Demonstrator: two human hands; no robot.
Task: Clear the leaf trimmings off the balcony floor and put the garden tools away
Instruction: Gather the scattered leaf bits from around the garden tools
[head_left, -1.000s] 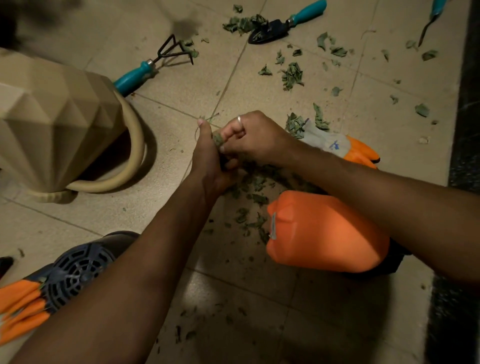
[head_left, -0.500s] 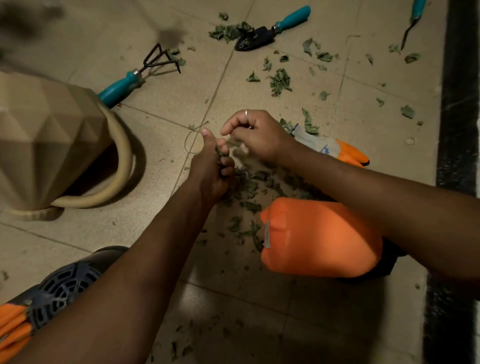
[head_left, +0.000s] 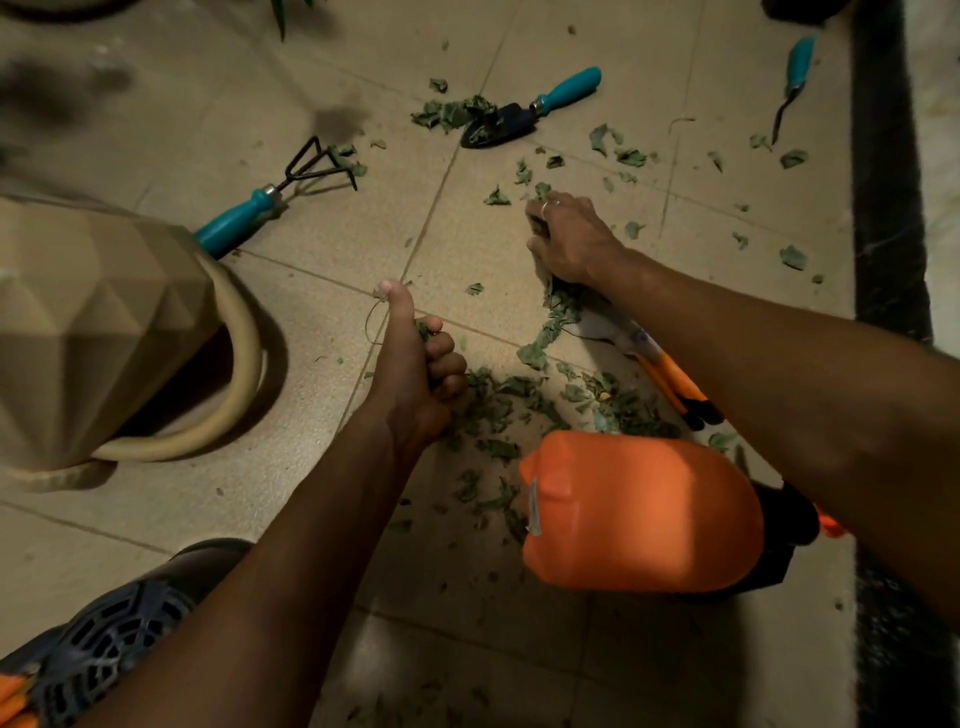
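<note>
- Head view: the left hand is fisted round a wad of trimmings. The right hand curls its fingers round another clump farther out.
- Gathering looks partway done: more trimmings litter the floor, and the rake and trowel lie untouched.
- Next, probably: empty both handfuls, then sweep the rest together.

One wide-angle camera, worn on the head, looks forward and steeply down at the balcony floor from close above. Both forearms enter from the near edge. The left hand and right hand sit mid-frame among leaf trimmings. The trowel marks the far reach. The far left corner is blurred, perhaps by shadow.
</note>
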